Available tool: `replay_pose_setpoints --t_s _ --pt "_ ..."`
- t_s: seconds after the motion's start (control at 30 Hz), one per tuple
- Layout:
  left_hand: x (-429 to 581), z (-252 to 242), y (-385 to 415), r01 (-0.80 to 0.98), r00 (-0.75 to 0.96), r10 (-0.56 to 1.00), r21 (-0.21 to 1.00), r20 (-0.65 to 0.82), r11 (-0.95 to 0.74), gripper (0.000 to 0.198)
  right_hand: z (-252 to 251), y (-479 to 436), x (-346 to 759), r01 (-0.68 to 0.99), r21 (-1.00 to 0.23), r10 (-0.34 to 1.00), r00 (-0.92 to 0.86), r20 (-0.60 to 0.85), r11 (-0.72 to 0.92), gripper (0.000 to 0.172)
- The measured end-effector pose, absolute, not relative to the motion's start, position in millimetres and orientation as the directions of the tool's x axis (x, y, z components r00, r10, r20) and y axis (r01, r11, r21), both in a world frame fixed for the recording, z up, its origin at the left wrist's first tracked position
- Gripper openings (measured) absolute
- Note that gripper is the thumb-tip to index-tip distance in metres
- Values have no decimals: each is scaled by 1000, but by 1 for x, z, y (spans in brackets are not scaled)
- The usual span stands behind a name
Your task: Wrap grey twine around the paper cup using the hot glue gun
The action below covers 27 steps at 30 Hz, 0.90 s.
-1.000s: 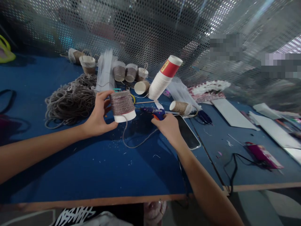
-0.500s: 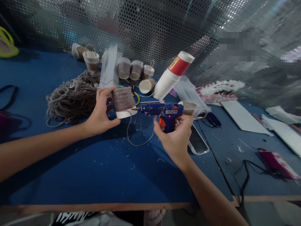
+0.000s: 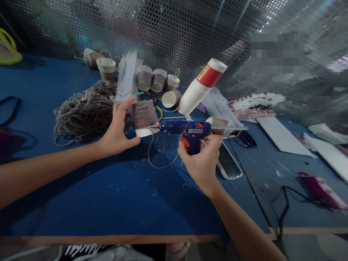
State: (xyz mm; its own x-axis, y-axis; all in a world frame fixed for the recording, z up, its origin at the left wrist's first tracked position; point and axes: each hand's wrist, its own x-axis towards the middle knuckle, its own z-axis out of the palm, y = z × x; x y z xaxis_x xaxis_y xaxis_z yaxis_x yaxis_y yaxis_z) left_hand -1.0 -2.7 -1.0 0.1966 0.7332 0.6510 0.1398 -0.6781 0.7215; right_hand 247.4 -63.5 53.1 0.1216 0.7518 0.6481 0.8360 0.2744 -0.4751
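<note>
My left hand (image 3: 118, 127) grips a paper cup (image 3: 144, 115) wound with grey-brown cord, its white rim facing down toward me. In my right hand (image 3: 202, 156) is a blue glue gun (image 3: 185, 130) with an orange trigger and a small red light. Its nozzle points left and meets the lower part of the cup, near the edge of the wound cord. A loose cord (image 3: 160, 168) hangs from the cup and curves over the blue table. A clear glue stick (image 3: 233, 127) protrudes from the gun's back.
A heap of grey cord (image 3: 84, 108) lies left of the cup. Behind stand several wrapped cups (image 3: 144, 78) and a leaning stack of paper cups (image 3: 194, 94). A phone (image 3: 230, 163) lies beside my right hand, with white strips (image 3: 284, 136) farther right. Perforated metal (image 3: 168, 32) rises behind.
The glue gun has shifted slightly left, bringing its nozzle closer in against the cup. My left hand still holds the cup in nearly the same place.
</note>
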Motion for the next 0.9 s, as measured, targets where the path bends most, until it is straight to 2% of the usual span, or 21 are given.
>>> replay_pose_setpoints --t_s 0.2,0.7,0.9 --pt "0 2 -4 111 225 726 723 650 -682 94 52 -66 245 809 -509 777 108 621 295 44" --pt "1 1 -6 70 205 742 746 638 -662 84 50 -66 246 808 -482 753 74 653 339 40" --pt "2 -1 -4 44 213 745 755 632 -654 84 50 -67 247 826 -472 759 86 646 308 40"
